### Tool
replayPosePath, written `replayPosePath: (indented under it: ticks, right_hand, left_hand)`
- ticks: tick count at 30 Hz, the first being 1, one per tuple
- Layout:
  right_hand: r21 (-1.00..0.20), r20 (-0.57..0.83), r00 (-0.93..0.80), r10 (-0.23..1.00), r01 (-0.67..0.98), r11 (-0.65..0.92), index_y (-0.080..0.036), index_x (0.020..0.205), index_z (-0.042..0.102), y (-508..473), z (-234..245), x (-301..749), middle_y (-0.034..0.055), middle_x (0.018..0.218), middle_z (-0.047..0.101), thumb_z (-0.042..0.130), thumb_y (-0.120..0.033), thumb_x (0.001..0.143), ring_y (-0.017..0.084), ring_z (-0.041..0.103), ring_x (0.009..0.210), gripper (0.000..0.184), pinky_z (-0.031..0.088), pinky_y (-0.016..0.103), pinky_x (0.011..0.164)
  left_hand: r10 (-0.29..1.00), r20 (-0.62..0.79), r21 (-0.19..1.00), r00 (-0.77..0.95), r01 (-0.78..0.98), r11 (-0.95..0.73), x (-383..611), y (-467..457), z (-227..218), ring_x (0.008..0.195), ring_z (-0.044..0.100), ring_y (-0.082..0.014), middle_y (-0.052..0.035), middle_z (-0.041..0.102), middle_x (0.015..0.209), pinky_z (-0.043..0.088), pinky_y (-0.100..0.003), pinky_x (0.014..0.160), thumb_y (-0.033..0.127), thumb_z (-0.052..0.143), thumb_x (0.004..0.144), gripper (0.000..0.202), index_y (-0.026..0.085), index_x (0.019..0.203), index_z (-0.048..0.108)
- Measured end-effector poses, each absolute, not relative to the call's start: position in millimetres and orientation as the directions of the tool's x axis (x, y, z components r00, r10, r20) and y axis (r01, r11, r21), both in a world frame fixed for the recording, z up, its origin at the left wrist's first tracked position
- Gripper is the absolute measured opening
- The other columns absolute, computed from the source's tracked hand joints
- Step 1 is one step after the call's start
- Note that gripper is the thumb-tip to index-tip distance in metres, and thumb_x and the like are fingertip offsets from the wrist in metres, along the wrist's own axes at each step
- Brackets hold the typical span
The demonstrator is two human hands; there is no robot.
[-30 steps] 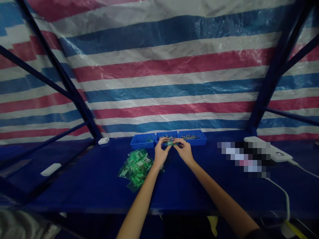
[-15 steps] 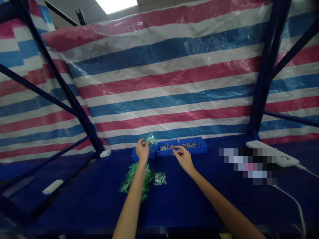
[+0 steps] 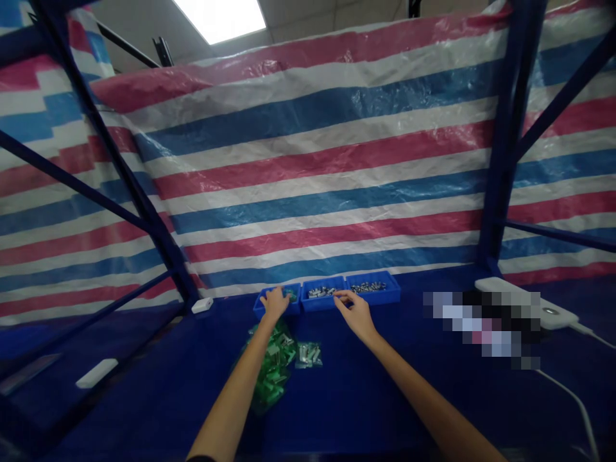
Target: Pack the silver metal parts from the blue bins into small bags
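Note:
My left hand [image 3: 275, 303] reaches palm down over the left blue bin [image 3: 258, 312], its fingers apart. Green plastic packaging [image 3: 291, 296] lies in that bin, right beside my thumb. My right hand [image 3: 357, 313] hovers at the right front of the middle blue bin [image 3: 315, 304], thumb and fingertips drawn together; whatever they pinch is too small to make out. Small silvery metal parts [image 3: 321, 292] lie in the middle bin. Under my left forearm is a heap of green bags [image 3: 276, 362], partly hidden. Beside it sits a small clear bag of metal pieces [image 3: 308, 354].
The right blue bin [image 3: 380, 296] holds more small metal parts [image 3: 366, 287]. A white device [image 3: 553, 314] with a cable stands at the right near a blurred-out patch. White blocks [image 3: 202, 305] lie at the left. Blue posts [image 3: 503, 160] and a striped sheet [image 3: 317, 192] bound the table.
My left hand has come down from above the left bin into it; the clear green bag it held up no longer shows in its fingers. My right hand keeps nearly the same pose.

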State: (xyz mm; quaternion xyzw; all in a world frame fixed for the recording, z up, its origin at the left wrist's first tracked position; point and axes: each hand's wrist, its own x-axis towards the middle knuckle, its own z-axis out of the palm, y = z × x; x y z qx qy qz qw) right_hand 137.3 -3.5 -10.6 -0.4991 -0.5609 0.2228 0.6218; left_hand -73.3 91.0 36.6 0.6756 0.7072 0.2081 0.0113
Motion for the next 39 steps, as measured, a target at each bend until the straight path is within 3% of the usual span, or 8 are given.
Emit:
replayPosePath:
  ticks: [4, 7, 15, 21, 26, 29, 33, 39]
  right_hand:
    - [-0.714, 0.544, -0.021, 0.839, 0.512, 0.477, -0.024, 0.087, 0.068, -14.5, -12.1, 131.8, 0.0028, 0.085, 0.067, 0.056, -0.034, 0.078, 0.019, 0.059, 0.084, 0.018, 0.046, 0.031, 0.076]
    - [-0.561, 0.474, -0.292, 0.830, 0.626, 0.541, -0.026, 0.098, 0.067, -26.9, -13.7, 125.7, 0.0041, 0.100, 0.065, 0.056, -0.038, 0.080, 0.021, 0.055, 0.101, 0.024, 0.038, 0.036, 0.092]
    - [-0.553, 0.258, -0.478, 0.840, 0.639, 0.534, -0.027, 0.109, 0.062, -41.1, -15.5, 113.8, 0.0050, 0.119, 0.054, 0.066, -0.064, 0.060, 0.026, 0.046, 0.115, 0.062, 0.028, 0.041, 0.100]
    - [-0.566, 0.310, -0.437, 0.844, 0.629, 0.533, -0.024, 0.097, 0.061, -37.7, -12.3, 110.7, 0.0028, 0.106, 0.061, 0.070, -0.048, 0.064, 0.022, 0.053, 0.103, 0.042, 0.035, 0.035, 0.091]
    - [-0.550, 0.427, -0.301, 0.853, 0.662, 0.509, -0.023, 0.098, 0.059, -30.7, -11.2, 120.6, -0.0010, 0.076, 0.065, 0.060, -0.026, 0.075, 0.016, 0.061, 0.073, 0.024, 0.040, 0.032, 0.080]
    - [-0.649, 0.482, -0.168, 0.860, 0.592, 0.479, -0.022, 0.098, 0.060, -24.4, -13.1, 125.7, -0.0007, 0.071, 0.065, 0.059, -0.026, 0.075, 0.015, 0.061, 0.067, 0.024, 0.045, 0.030, 0.072]
    - [-0.811, 0.509, -0.018, 0.861, 0.325, 0.486, -0.019, 0.098, 0.058, -19.3, -13.2, 123.7, 0.0027, 0.078, 0.068, 0.061, -0.033, 0.073, 0.016, 0.063, 0.068, 0.029, 0.050, 0.030, 0.067]
    - [-0.861, 0.499, -0.026, 0.866, 0.102, 0.499, -0.018, 0.094, 0.059, -27.2, -1.2, 115.6, 0.0050, 0.084, 0.070, 0.068, -0.033, 0.068, 0.019, 0.066, 0.077, 0.031, 0.051, 0.032, 0.073]
  left_hand:
    - [0.946, 0.309, 0.283, 0.099, 0.940, -0.191, -80.6, 64.0, 47.5, 0.129, 0.033, -0.0279, -0.0101, 0.039, 0.141, 0.025, -0.043, 0.103, 0.044, 0.049, 0.082, 0.059, 0.024, 0.135, 0.037]
    - [0.859, 0.295, 0.224, 0.419, 0.844, -0.488, -96.0, 21.4, 50.8, 0.132, 0.028, -0.0267, -0.0062, 0.031, 0.146, 0.021, -0.044, 0.106, 0.052, 0.042, 0.084, 0.060, 0.030, 0.138, 0.031]
    - [0.691, 0.047, 0.104, 0.721, 0.685, -0.721, -147.4, -63.2, 30.8, 0.136, 0.017, -0.0324, -0.0031, 0.023, 0.150, 0.011, -0.057, 0.107, 0.055, 0.052, 0.078, 0.071, 0.037, 0.141, 0.023]
    - [0.743, 0.230, 0.056, 0.628, 0.754, -0.654, -123.4, -57.6, -7.4, 0.133, 0.028, -0.0315, -0.0091, 0.035, 0.144, 0.020, -0.056, 0.107, 0.043, 0.049, 0.082, 0.057, 0.026, 0.135, 0.038]
    - [0.789, 0.462, 0.076, 0.406, 0.868, -0.491, -81.4, -49.2, -23.0, 0.132, 0.029, -0.0306, -0.0149, 0.041, 0.138, 0.026, -0.052, 0.105, 0.038, 0.044, 0.085, 0.058, 0.015, 0.137, 0.032]
    - [0.762, 0.533, 0.092, 0.367, 0.870, -0.484, -64.7, -46.9, -19.3, 0.131, 0.032, -0.0307, -0.0148, 0.045, 0.135, 0.026, -0.052, 0.104, 0.042, 0.042, 0.087, 0.056, 0.015, 0.134, 0.034]
    - [0.733, 0.603, 0.214, 0.316, 0.821, -0.530, -51.1, -43.0, -3.9, 0.120, 0.044, -0.0262, -0.0097, 0.054, 0.123, 0.029, -0.048, 0.101, 0.043, 0.044, 0.088, 0.045, 0.019, 0.126, 0.042]
    - [0.764, 0.605, 0.505, 0.223, 0.635, -0.585, -43.7, -26.3, 13.8, 0.094, 0.057, -0.0186, -0.0015, 0.063, 0.099, 0.040, -0.035, 0.085, 0.036, 0.053, 0.085, 0.023, 0.023, 0.103, 0.052]
